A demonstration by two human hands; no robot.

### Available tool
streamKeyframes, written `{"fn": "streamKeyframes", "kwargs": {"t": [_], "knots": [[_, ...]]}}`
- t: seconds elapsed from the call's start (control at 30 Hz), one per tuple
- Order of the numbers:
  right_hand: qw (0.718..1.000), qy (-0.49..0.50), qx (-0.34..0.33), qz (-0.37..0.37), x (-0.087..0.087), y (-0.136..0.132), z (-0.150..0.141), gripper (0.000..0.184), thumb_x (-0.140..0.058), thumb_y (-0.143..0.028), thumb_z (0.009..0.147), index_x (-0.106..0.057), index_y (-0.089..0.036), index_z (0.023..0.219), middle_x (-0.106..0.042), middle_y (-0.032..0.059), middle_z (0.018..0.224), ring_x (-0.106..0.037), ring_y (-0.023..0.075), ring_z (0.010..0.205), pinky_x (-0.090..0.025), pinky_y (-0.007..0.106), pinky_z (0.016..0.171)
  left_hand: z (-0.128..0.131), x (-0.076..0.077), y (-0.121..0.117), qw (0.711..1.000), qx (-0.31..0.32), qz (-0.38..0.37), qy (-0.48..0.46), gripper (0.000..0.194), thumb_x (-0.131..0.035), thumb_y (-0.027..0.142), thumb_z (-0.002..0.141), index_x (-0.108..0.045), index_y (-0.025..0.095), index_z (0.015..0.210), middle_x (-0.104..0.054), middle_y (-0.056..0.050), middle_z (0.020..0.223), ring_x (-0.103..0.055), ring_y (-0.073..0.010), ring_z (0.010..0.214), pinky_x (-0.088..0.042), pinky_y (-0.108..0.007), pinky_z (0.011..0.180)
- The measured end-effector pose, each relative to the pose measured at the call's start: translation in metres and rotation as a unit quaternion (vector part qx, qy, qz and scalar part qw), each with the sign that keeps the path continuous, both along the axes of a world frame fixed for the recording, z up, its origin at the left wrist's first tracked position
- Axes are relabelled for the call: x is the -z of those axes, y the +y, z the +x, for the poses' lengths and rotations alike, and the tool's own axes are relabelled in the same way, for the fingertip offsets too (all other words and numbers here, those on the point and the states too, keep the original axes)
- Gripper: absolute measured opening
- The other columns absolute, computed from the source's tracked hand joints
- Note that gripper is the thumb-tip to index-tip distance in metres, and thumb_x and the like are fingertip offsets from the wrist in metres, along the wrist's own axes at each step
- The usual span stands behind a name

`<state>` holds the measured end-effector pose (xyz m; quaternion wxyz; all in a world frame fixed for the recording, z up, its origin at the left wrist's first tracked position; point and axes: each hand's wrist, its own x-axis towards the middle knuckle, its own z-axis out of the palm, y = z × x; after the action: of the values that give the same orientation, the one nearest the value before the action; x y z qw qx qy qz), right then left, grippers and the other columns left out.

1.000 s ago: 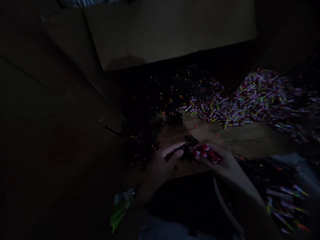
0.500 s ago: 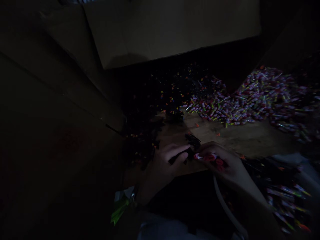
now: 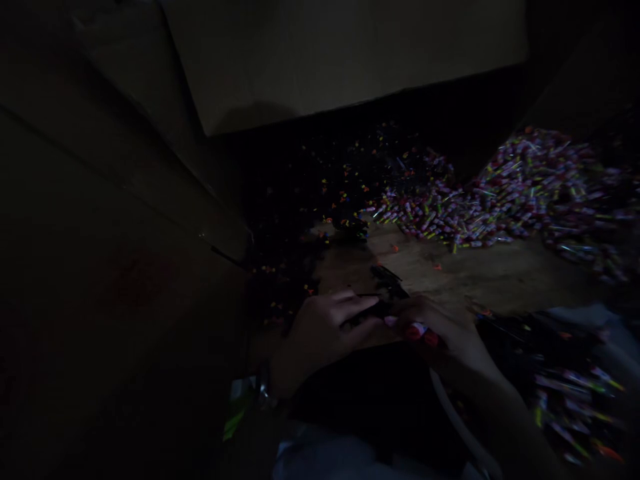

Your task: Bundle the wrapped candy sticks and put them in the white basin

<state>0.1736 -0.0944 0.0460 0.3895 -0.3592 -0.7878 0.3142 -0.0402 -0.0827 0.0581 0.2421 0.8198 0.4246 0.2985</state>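
Note:
In dim light my left hand is closed, thumb and fingers bent round something dark that I cannot make out. My right hand is curled round several small tubes with red ends, white and red in colour. The fingertips of both hands come close together above a wooden surface. Just beyond them lie thin black pieces. Shadow hides the exact contact between the fingers and the small parts.
A big heap of small tubes, white, red and yellow, spreads at the right. Tiny coloured bits lie among dark pieces further back. More tubes lie at lower right. Cardboard stands behind, and a brown panel rises at left.
My left hand's thumb has moved right, towards my right hand. My right hand has turned a little, and the red-ended tubes in it sit slightly lower and further left.

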Motion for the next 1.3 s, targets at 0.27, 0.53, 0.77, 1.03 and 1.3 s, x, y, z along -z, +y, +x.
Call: {"fn": "streamKeyframes", "kwargs": {"t": [0.27,0.53,0.77,1.03,1.3], "knots": [[0.997,-0.062,-0.018,0.036,0.012,-0.005,0.004,0.031,-0.052,-0.003,0.083,-0.057,-0.023,0.106,-0.063,0.0047,0.098,-0.06,0.0173,0.09,-0.045,0.027,0.075,-0.001,0.009,-0.001,0.999,-0.009,-0.025,-0.022,0.037,-0.07,0.04,0.075,-0.067,0.02,0.106,-0.071,-0.005,0.094,-0.066,-0.0154,0.083,-0.049,-0.024,0.072],[0.996,-0.094,-0.011,0.001,0.023,-0.006,0.001,0.018,-0.051,-0.008,0.086,-0.056,-0.021,0.098,-0.064,0.0043,0.088,-0.061,0.0166,0.079,-0.046,0.026,0.068,0.009,0.015,-0.008,0.995,-0.004,0.048,0.092,0.022,-0.067,0.037,0.076,-0.069,0.019,0.089,-0.07,-0.002,0.075,-0.064,-0.0152,0.069,-0.042,-0.024,0.059],[0.991,-0.129,0.009,-0.027,0.037,-0.012,0.005,0.019,-0.05,-0.011,0.086,-0.057,-0.022,0.1,-0.066,0.0058,0.091,-0.063,0.0179,0.082,-0.049,0.027,0.071,0.012,0.028,-0.009,0.988,0.018,0.033,0.153,0.028,-0.057,0.045,0.081,-0.067,0.02,0.086,-0.065,-0.001,0.072,-0.061,-0.0147,0.066,-0.039,-0.025,0.055],[0.985,-0.159,0.014,0.07,0.056,-0.014,0.01,0.02,-0.045,-0.013,0.088,-0.058,-0.024,0.1,-0.067,0.0066,0.093,-0.065,0.0188,0.084,-0.051,0.028,0.068,0.007,0.037,-0.009,0.995,0.042,-0.049,0.076,0.031,-0.05,0.045,0.088,-0.068,0.021,0.095,-0.068,-0.002,0.082,-0.063,-0.0132,0.075,-0.043,-0.022,0.063],[0.982,-0.157,0.102,-0.006,0.057,0.005,0.01,0.014,-0.046,-0.02,0.088,-0.059,-0.022,0.095,-0.067,0.0045,0.08,-0.065,0.0174,0.072,-0.051,0.026,0.063,0.004,0.046,0.004,0.986,-0.018,0.05,0.157,0.046,-0.052,0.053,0.084,-0.058,0.022,0.117,-0.064,-0.006,0.113,-0.055,-0.0221,0.107,-0.041,-0.036,0.093]]}}
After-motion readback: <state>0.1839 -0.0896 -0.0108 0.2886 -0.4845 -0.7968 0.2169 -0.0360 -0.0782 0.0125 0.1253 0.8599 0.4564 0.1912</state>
